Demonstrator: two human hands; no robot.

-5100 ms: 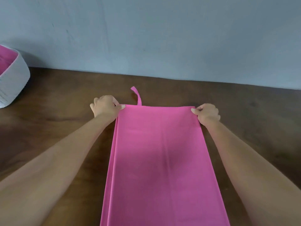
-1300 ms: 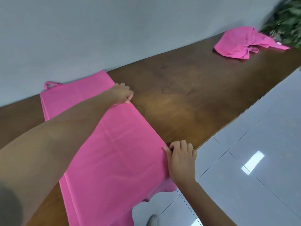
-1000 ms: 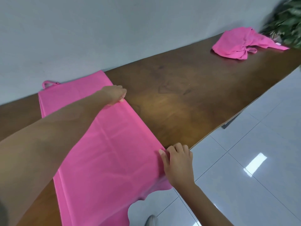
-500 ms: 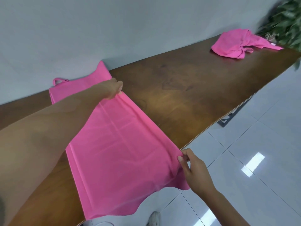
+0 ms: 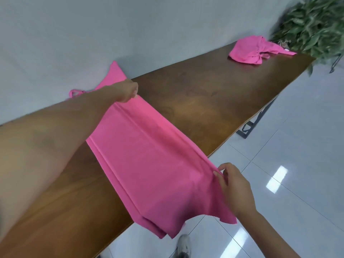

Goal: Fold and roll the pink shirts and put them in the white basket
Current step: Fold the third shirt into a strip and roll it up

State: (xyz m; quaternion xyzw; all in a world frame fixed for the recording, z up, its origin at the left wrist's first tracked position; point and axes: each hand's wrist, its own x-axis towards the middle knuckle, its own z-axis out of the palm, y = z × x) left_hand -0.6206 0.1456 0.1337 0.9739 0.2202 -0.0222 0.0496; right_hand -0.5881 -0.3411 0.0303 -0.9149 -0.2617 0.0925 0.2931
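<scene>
A long brown tabletop point(image 5: 214, 101) is seen against a grey wall; a folded pink shirt point(image 5: 149, 161) is stretched across it from the wall edge to the front edge, its near end hanging over the front edge above the tiled floor point(image 5: 297, 164); a plant point(image 5: 314, 25) stands at the far right corner; a crumpled shirt point(image 5: 249, 51) lies beside it; the folded shirt's right edge is pinched far by the left hand point(image 5: 126, 92) and near by the right hand point(image 5: 234, 185).
</scene>
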